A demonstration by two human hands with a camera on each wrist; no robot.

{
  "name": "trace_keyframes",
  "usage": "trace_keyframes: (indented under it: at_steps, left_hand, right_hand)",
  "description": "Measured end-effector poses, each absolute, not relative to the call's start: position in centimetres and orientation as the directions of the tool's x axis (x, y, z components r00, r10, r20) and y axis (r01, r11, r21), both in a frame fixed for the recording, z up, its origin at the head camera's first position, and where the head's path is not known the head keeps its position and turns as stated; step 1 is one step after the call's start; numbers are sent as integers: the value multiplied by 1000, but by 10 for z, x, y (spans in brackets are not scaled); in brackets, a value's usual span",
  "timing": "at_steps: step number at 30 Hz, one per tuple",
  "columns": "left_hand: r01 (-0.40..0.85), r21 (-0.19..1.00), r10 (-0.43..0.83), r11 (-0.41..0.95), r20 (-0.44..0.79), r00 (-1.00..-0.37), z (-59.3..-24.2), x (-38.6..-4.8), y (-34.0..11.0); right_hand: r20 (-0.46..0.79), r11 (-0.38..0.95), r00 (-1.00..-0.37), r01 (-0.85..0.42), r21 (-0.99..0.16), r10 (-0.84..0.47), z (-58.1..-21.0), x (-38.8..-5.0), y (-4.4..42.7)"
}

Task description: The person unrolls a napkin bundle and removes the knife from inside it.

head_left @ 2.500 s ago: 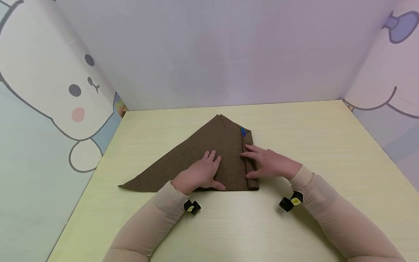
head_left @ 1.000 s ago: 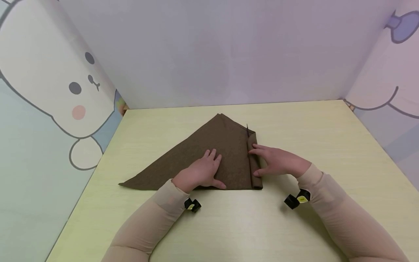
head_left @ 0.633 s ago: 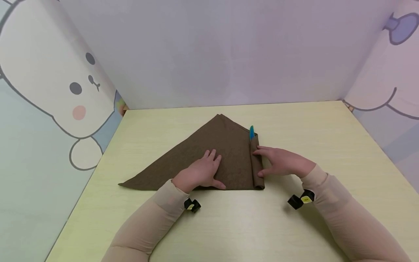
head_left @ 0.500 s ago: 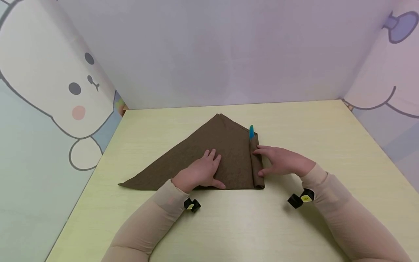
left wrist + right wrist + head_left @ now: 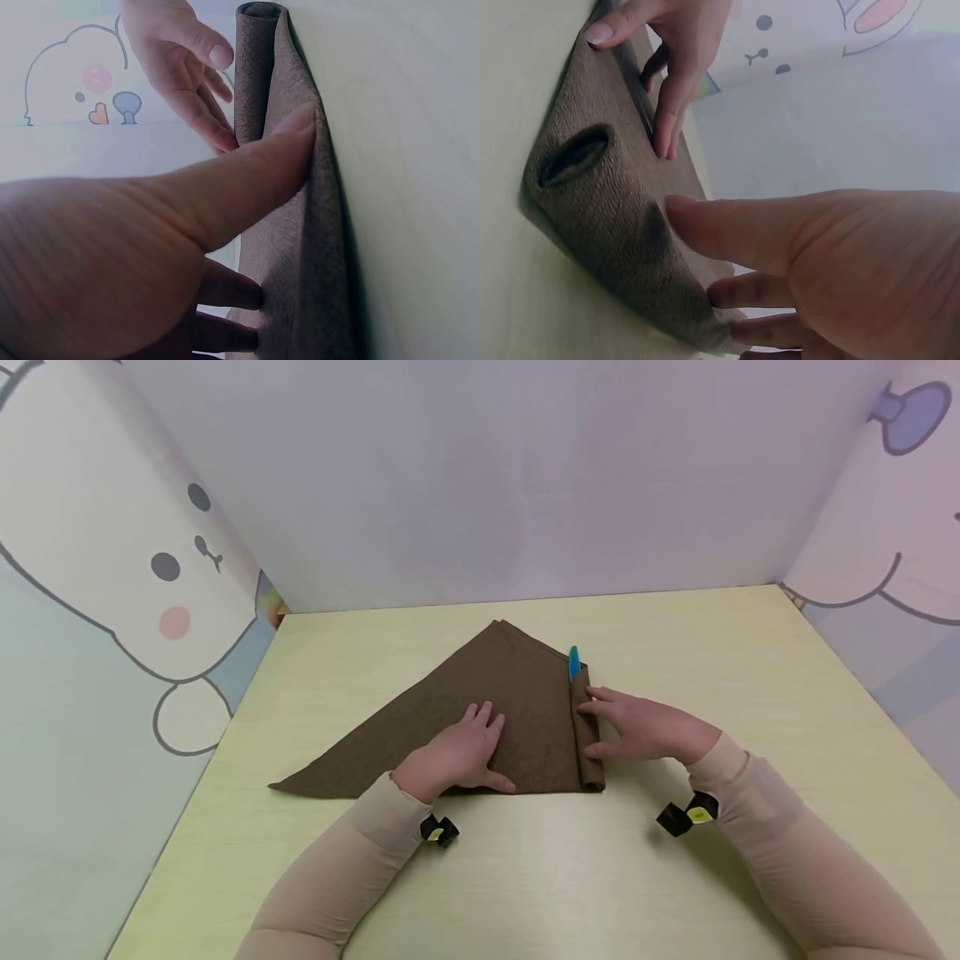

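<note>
A brown cloth [image 5: 517, 718], folded to a rough triangle, lies on the table with its right edge turned into a narrow roll [image 5: 590, 735]. Out of the roll's far end pokes a flat teal tip [image 5: 574, 662]; the rest of that object is hidden in the cloth. My left hand [image 5: 461, 756] rests spread on the cloth, thumb along the near edge. Fingertips and thumb of my right hand [image 5: 641, 727] touch the roll from the right, the fingers fairly straight. In the right wrist view the roll's hollow near end [image 5: 577, 157] faces the camera.
The pale wooden table [image 5: 525, 877] carries the cloth near its middle. A plain wall sheet [image 5: 480, 485] rises behind the table's far edge, with cartoon-printed sheets at left and right. A small black camera [image 5: 678, 817] is strapped to each wrist.
Since the first frame, the roll and my right hand have shifted a little to the right. The tip at its far end has turned from dark blue to teal. My left hand has stayed in place.
</note>
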State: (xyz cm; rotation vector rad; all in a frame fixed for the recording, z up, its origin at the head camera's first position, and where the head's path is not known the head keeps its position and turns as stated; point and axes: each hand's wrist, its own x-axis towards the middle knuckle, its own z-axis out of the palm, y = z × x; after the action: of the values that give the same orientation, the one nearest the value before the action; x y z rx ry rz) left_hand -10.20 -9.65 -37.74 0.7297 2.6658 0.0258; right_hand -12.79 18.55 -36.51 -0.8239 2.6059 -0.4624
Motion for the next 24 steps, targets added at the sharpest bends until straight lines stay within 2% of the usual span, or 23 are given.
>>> trace_keyframes:
  at_steps: [8,17,24]
  left_hand:
    - [474,110,479,874,-366,-798,-376,-102,-98]
    - [484,111,489,868,-363,-793,-375,-102,-98]
    - [485,114,491,867,-368,-790,-376,-104,-95]
  right_hand:
    - [-26,708,-764,-583,-399,-644,-376,-126,164]
    - [-55,740,-774,-578,-345,-630,-393,-126,153]
    - [-100,756,-775,-566,-330,-624,-393,-124,157]
